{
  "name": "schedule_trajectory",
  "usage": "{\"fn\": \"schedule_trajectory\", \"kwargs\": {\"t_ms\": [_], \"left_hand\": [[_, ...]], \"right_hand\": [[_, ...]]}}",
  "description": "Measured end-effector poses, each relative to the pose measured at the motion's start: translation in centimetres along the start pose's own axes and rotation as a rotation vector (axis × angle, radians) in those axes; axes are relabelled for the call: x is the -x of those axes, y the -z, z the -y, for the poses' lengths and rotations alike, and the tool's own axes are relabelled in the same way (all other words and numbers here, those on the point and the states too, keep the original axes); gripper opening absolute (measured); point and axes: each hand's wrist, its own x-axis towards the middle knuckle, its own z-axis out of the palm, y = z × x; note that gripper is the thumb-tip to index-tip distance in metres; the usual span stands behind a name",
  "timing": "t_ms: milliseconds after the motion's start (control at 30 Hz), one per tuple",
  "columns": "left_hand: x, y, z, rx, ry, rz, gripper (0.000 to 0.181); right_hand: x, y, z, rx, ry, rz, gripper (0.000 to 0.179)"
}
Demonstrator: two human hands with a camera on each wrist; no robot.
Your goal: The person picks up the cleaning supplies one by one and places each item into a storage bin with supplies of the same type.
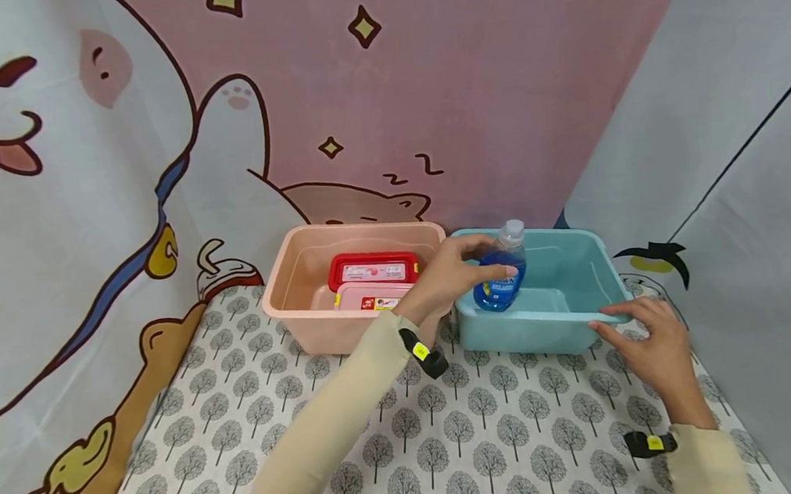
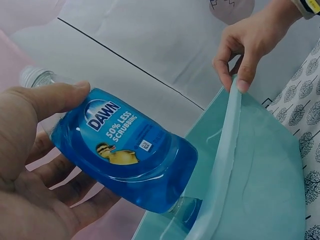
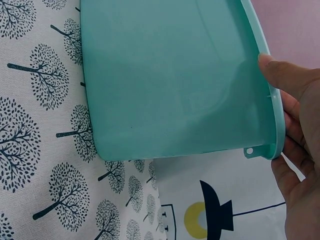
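My left hand (image 1: 449, 274) holds a bottle of blue Dawn dish soap (image 2: 122, 145), thumb on the label side and fingers behind it. The bottle (image 1: 496, 285) leans at the left end of the teal bin (image 1: 516, 337), over its front rim, with its clear cap upward. Its label faces the camera in the left wrist view. My right hand (image 1: 652, 338) pinches the bin's front rim near the right corner. In the right wrist view, the thumb (image 3: 282, 75) lies on the outer side of the rim, with the fingers on the other side.
Left of the teal bin stands a pink bin (image 1: 296, 322). Inside it lie a red-lidded box (image 1: 371, 258) and a pink-lidded box (image 1: 352, 299). Both bins stand on a tree-print cloth (image 1: 428, 456), before a cartoon-print curtain (image 1: 493, 74).
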Motion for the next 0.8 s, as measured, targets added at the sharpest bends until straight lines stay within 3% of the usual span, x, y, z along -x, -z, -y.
{"fn": "schedule_trajectory", "kwargs": {"t_ms": [533,800], "left_hand": [[-3.2,-1.6,1.1,-0.163,0.064,0.003,0.04],[-4.6,-2.0,2.0,-0.225,0.057,-0.021,0.044]], "right_hand": [[0.1,0.0,0.0,0.009,-0.017,0.001,0.029],[0.1,0.0,0.1,0.006,-0.005,-0.01,0.028]]}}
